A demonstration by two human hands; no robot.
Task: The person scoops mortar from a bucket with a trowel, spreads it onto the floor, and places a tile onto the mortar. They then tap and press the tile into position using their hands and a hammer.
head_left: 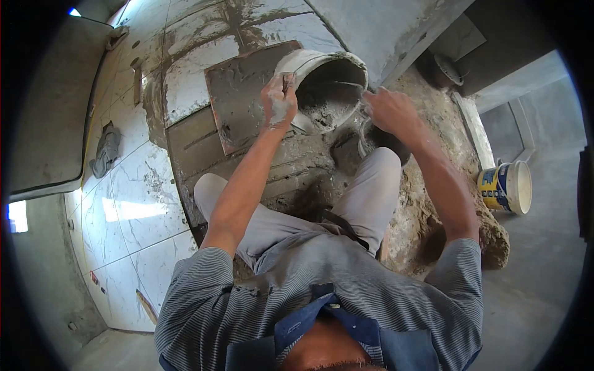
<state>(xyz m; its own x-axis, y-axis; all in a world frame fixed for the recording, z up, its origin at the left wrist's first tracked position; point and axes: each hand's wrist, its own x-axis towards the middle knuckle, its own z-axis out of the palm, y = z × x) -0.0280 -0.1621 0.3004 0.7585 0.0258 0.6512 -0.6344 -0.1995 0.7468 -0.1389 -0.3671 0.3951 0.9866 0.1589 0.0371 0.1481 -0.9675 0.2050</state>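
Observation:
A mortar-smeared white bucket (309, 59) is tipped on its side, its mouth facing me, with wet grey mortar (325, 111) inside. My left hand (279, 104) is closed on the bucket's left edge, mortar smeared over its back and wrist. At the right of the mouth, my right hand (391, 110) is closed around a trowel, whose thin blade (348, 84) reaches into the bucket; the handle is hidden in my fist. Behind the bucket lies a tile (238, 93) coated with grey mortar. A dark round container (387, 143) stands below my right hand, beside my knee.
White marbled tiles (148, 229) cover the floor at left, with a grey rag (106, 151) on them. Rough sand or mortar (427, 185) lies at right, near a yellow-and-blue labelled bucket (506, 187) on its side. A wall edge (408, 62) rises beyond my right hand.

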